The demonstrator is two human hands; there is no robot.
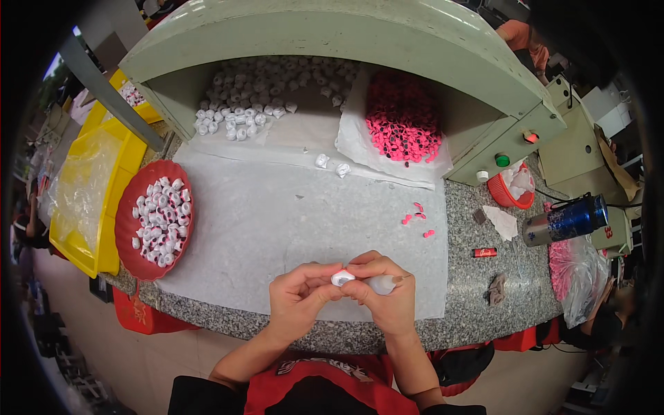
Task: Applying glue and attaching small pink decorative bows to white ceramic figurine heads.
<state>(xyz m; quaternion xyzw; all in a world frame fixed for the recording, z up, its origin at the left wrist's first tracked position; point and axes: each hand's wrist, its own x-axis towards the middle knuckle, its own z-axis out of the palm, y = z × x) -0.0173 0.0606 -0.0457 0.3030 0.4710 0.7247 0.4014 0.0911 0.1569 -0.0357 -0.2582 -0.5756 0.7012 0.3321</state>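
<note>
Close to the table's front edge, my left hand (pixel 299 296) and my right hand (pixel 391 304) meet with fingertips pinched around a small white rounded piece (pixel 342 279). It has a pink edge and a dark spot. A translucent bottle (pixel 381 283) with a narrow brownish tip is also tucked in my right hand, its tip pointing right. Both hands are closed. Beneath them lies a white sheet (pixel 242 228). Farther off on it sit two loose white pieces (pixel 342 170), and a few small pink pieces (pixel 418 216) are scattered to the right.
A red scalloped dish (pixel 124 228) of white-and-pink pieces stands left, beside yellow trays (pixel 111 242). The green metal hood (pixel 332 34) covers heaps of white pieces (pixel 249 90) and pink pieces (pixel 404 128). At right are a red basket (pixel 501 194), blue bottle (pixel 567 220) and red lighter (pixel 485 253).
</note>
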